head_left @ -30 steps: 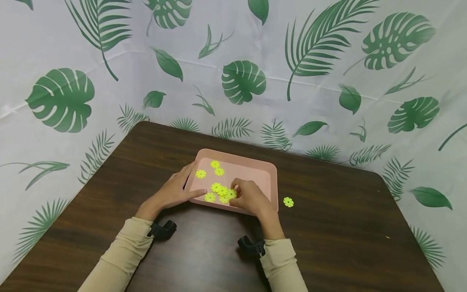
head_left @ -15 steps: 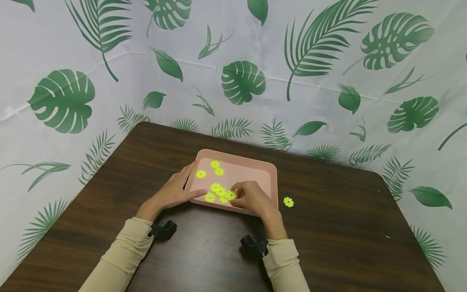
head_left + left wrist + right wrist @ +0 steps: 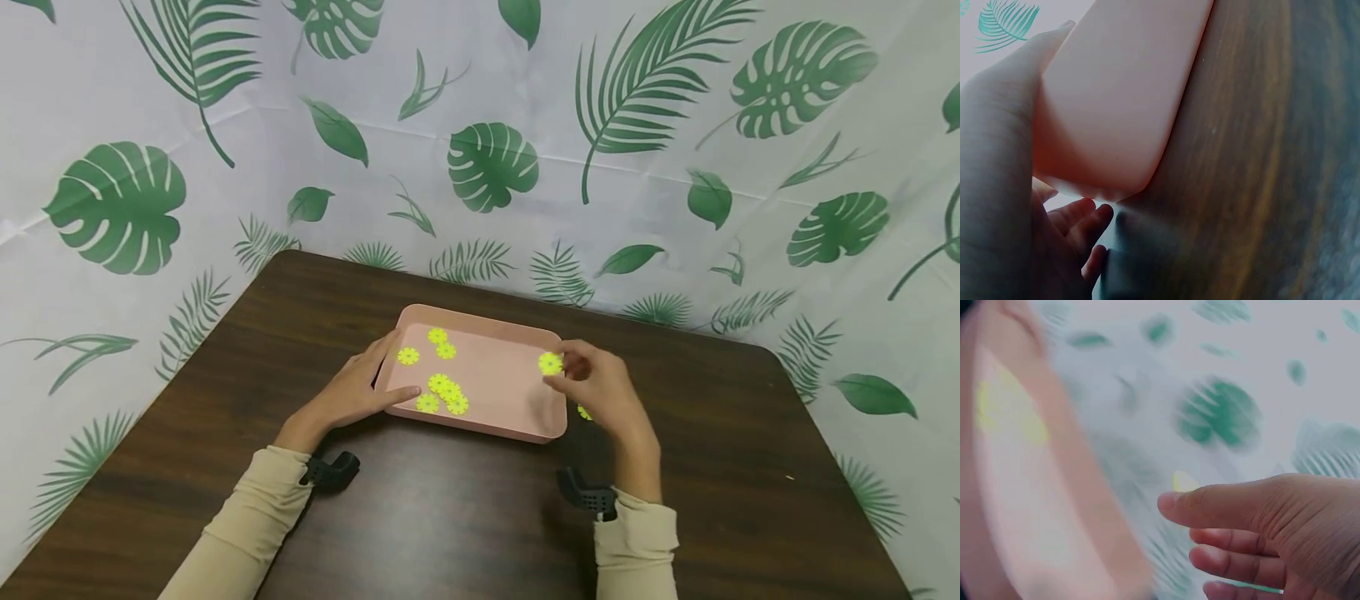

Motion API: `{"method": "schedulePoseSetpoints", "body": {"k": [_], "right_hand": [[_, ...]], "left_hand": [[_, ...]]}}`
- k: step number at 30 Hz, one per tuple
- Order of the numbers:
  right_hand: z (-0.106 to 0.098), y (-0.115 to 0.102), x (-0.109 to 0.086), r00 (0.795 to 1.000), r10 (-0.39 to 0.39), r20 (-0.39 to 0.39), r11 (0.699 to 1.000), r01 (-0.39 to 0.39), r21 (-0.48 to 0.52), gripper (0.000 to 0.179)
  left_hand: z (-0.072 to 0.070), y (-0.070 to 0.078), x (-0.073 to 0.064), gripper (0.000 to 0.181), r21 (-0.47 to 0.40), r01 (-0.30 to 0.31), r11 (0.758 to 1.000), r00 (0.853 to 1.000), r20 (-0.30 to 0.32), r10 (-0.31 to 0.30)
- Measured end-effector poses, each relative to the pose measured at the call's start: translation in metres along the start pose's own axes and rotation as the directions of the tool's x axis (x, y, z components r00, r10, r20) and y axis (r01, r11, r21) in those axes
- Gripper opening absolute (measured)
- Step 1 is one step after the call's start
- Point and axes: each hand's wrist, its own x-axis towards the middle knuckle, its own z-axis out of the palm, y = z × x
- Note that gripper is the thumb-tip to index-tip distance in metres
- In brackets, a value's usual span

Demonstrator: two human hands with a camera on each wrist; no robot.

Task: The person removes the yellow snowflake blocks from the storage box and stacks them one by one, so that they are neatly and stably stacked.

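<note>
A person in beige fabric sleeves [image 3: 240,517] rests the left hand [image 3: 358,385], thumb and fingers apart, against a pink rectangular tray [image 3: 498,371] bearing notched, round yellow discs [image 3: 408,356]; the right hand [image 3: 609,390] pinches one bright-yellow disc [image 3: 551,364] near its right rim. Another disc [image 3: 585,412] lies beside it on the dark wood-grain table [image 3: 720,467], before white, leaf-printed cloth [image 3: 645,192].

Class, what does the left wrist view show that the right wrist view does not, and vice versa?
Only the left: the left hand at the outer wall of the pink tray, and the wood-grained table.
Only the right: the right hand pinching a yellow disc, and blurred yellow pieces inside the tray.
Both: the tray and leaf-patterned cloth.
</note>
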Motion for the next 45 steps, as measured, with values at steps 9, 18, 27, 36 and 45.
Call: {"method": "schedulePoseSetpoints", "body": {"k": [9,18,27,36,45], "right_hand": [[-0.038,0.081,-0.038,0.954,0.287,0.092,0.957,-0.281,-0.073,0.035],[-0.024,0.087,-0.028,0.948,0.282,0.15,0.959,-0.28,-0.039,0.032],[-0.02,0.085,-0.026,0.941,0.302,0.152,0.953,-0.299,-0.048,0.033],[-0.02,0.086,-0.023,0.929,0.327,0.173,0.945,-0.323,-0.05,0.036],[-0.022,0.084,-0.025,0.926,0.331,0.183,0.944,-0.327,-0.051,0.043]], "left_hand": [[-0.003,-0.001,0.0,0.105,0.022,0.007,1.0,1.0,0.002,-0.007],[0.001,0.001,0.001,0.107,0.01,0.012,1.0,1.0,0.006,-0.012],[0.002,-0.001,0.003,0.107,0.03,0.026,0.999,1.0,0.011,-0.027],[0.002,0.0,0.003,0.109,0.025,0.043,0.999,0.999,0.002,-0.043],[0.001,0.001,0.003,0.11,0.011,0.034,0.999,0.999,0.012,-0.034]]}}
